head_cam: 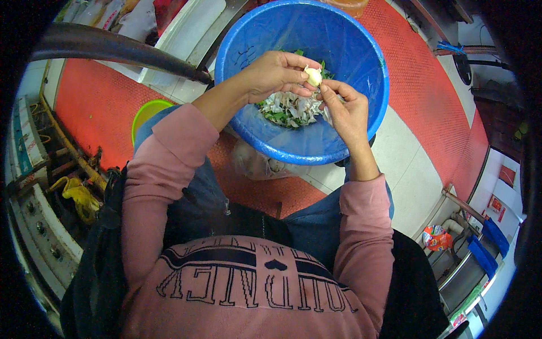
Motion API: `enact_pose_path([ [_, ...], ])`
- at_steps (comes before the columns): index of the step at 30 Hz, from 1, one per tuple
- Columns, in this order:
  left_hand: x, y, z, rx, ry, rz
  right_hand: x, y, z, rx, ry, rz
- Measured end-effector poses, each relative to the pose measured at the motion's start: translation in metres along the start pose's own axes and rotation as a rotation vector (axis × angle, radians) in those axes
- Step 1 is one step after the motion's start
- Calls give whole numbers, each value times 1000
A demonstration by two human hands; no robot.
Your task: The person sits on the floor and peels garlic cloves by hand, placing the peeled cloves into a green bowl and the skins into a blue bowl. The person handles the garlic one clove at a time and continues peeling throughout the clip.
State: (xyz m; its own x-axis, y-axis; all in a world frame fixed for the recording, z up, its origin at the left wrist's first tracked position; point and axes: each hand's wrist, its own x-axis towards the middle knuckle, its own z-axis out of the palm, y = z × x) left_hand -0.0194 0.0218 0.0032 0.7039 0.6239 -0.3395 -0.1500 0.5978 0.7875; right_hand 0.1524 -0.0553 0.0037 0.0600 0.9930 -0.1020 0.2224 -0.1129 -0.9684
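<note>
Over a large blue plastic bin (271,146), my left hand (275,76) holds a pale garlic clove (313,76) between thumb and fingers, with bits of skin sticking up from it. The thumb and index finger of my right hand (345,104) pinch the clove's lower end. Inside the bin, which has a thin clear liner, lie white garlic skins (298,106) and green leaves (281,116). The bin stands between my knees.
A clear plastic bag (254,163) with contents I cannot make out lies below the bin. A yellow-green container (150,112) stands by my left knee. A dark metal bar (123,48) runs at upper left. Red mats (423,80) cover parts of the tiled floor.
</note>
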Motion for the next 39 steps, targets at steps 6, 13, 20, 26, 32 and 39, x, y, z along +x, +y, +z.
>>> enact_pose_path([
  [6,-2,2,3,130,18,26,-2,-4,0,32,-36,12],
  [13,-5,6,4,190,-40,5,-2,-5,-3,-11,-73,34],
  [20,-6,12,2,301,-99,-50,-3,-12,-1,-179,-43,12],
  [26,-10,23,-8,295,-185,-68,3,0,-20,-98,108,39],
  [32,-7,17,-8,210,-186,33,8,6,-21,-356,74,291],
  [39,-3,14,2,-136,-142,8,9,1,-14,462,17,412],
])
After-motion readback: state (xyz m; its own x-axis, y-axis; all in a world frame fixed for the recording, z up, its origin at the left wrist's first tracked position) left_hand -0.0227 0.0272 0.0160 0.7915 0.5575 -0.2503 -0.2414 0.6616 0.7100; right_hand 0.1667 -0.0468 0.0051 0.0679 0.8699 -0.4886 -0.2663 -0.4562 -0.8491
